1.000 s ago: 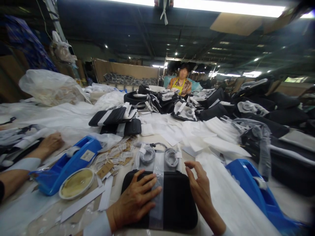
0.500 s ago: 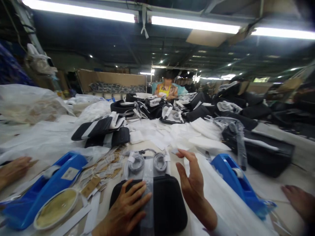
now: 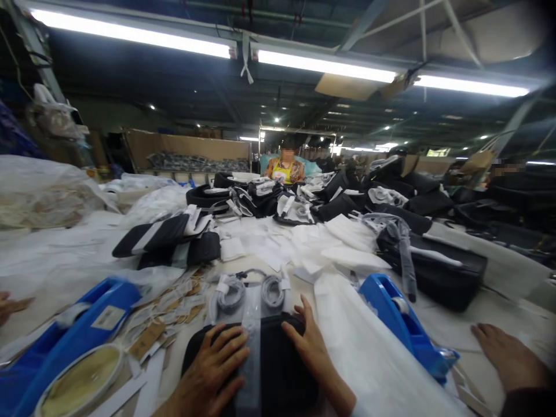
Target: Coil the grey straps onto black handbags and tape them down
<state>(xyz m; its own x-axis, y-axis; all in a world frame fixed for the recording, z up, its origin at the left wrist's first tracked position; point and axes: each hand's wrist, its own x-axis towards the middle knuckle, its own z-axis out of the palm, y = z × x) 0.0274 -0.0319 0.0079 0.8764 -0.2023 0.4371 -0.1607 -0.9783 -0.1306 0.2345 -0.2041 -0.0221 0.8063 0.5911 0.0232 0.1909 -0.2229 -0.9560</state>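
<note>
A black padded case [image 3: 284,368] lies flat in front of me at the bottom centre. Down its middle runs a strip of clear plastic [image 3: 249,362]. My left hand [image 3: 219,362] rests on the case's left part with fingers spread, the fingertips reaching the strip. At the case's upper right edge is my right hand [image 3: 315,341], thumb and fingers apart, holding nothing that I can see. Just beyond the case two coils of wrapped grey strap [image 3: 232,292] lie side by side, each with a white band.
Blue tape dispensers stand left [image 3: 93,324] and right [image 3: 402,321]. A round dish [image 3: 80,379] of yellowish paste sits beside loose tags [image 3: 147,341]. White sheeting [image 3: 360,330] lies right. Another person's hand [image 3: 506,353] is at far right, another at far left. Black bags [image 3: 438,266] pile up behind.
My right hand has come down from the air onto the case's upper right edge. The left hand stays on the case. The head view has shifted slightly right and up.
</note>
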